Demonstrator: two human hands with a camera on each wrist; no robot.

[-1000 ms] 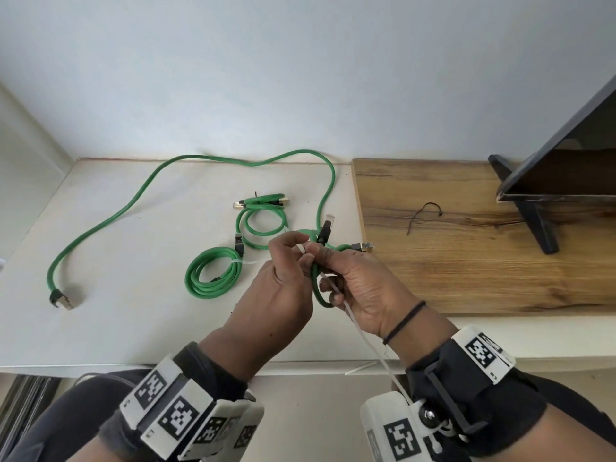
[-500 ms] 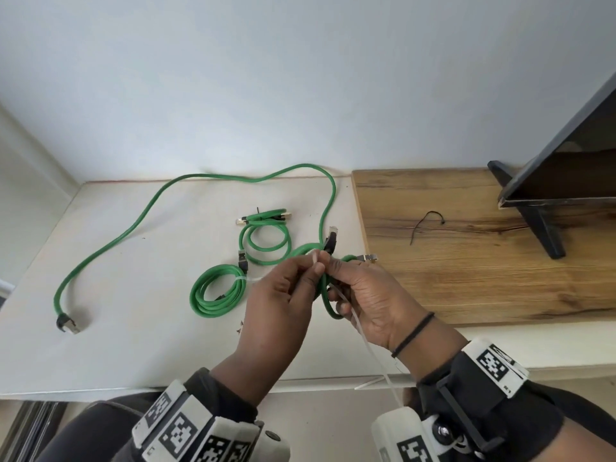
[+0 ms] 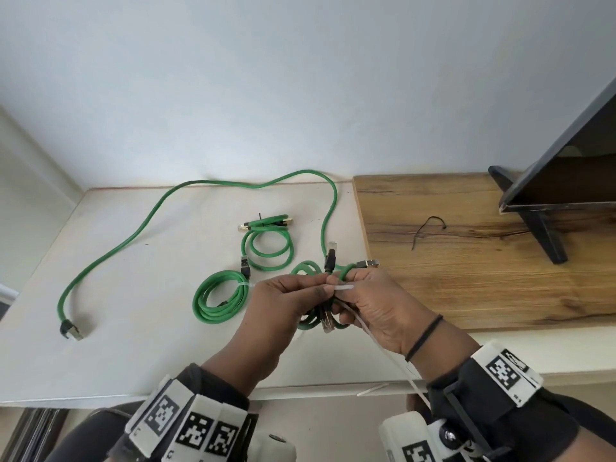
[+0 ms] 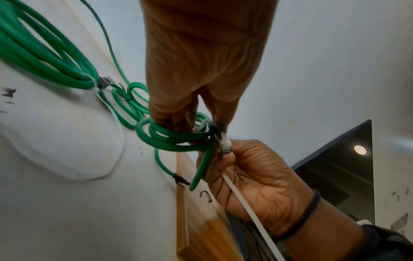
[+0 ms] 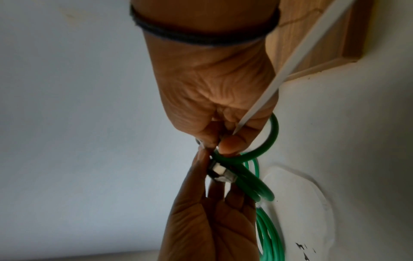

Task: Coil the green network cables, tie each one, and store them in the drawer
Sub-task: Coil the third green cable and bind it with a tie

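A small green cable coil [image 3: 305, 267] is held above the white table [image 3: 140, 328] between both hands. My right hand [image 3: 346, 295] grips the coil and the strap of a white zip tie [image 3: 343, 287], whose long tail [image 4: 241, 199] runs back past the wrist. My left hand [image 3: 316, 288] pinches the tie's short end beside the coil's plug [image 5: 220, 172]. Two tied coils [image 3: 220, 301] [image 3: 270, 248] lie on the table to the left. A long uncoiled green cable [image 3: 160, 215] curves along the table's far side. No drawer is in view.
A wooden board [image 3: 483, 261] covers the table's right part, with a black tie [image 3: 428, 228] lying on it and a dark screen on a black stand [image 3: 546, 235] at the far right. A loose white tie [image 3: 371, 390] sticks out at the front edge.
Both hands stayed together on the coil. The left fingers have brought the tie's short end across the coil, so it now points toward the right hand.
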